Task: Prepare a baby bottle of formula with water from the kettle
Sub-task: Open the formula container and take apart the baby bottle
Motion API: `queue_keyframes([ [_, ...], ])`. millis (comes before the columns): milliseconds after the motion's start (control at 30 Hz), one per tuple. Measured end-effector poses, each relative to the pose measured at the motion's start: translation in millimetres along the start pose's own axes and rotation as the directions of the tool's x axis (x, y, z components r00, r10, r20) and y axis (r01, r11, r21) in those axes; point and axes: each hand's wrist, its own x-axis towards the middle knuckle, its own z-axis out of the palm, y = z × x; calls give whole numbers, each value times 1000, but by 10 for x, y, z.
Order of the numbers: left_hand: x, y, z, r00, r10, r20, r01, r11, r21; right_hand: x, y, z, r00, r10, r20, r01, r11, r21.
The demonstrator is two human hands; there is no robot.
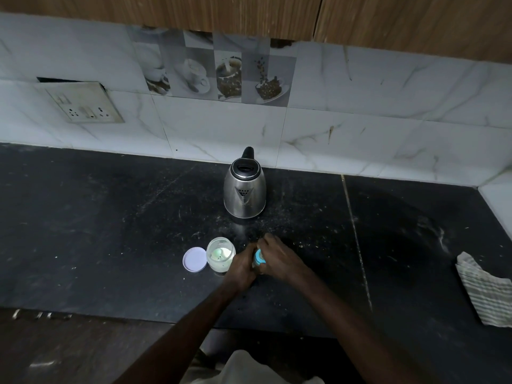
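Here, the left hand (pixel 241 266) and right hand (pixel 277 256) both grip the baby bottle (pixel 260 257) near the counter's (pixel 110 217) front edge, just beside the open formula jar (pixel 220 254) and its lid (pixel 194 259). The kettle (pixel 244 189) stands near the back edge.

Dark speckled stone counter (pixel 110 217), dusted with pale crumbs. At its right edge, a crumpled striped cloth (pixel 484 292). On the white marbled wall tiles (pixel 360 120), a switch and socket plate (pixel 83 103) at left with a dark gap above it, and coffee-cup picture tiles (pixel 219 76) mid-wall, under wooden cabinets (pixel 249 12).
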Motion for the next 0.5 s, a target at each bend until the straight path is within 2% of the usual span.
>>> queue_keyframes([
  [100,-15,-21,57,999,2,-35,-3,1000,-5,-21,-155,95,985,163,-59,-165,986,-34],
  [233,-25,-17,87,999,10,-53,-11,1000,-26,-95,-295,23,978,193,-79,-204,962,-181],
  [300,-36,18,112,998,9,-57,-11,999,-36,-48,-270,128,971,215,-109,-231,959,-167],
  [367,-48,43,158,997,-8,-75,3,998,-56,-35,-285,192,959,271,-76,-280,951,-133],
  [500,-12,55,165,993,-57,-99,50,996,-73,-45,-254,179,978,193,-73,-205,954,-221],
])
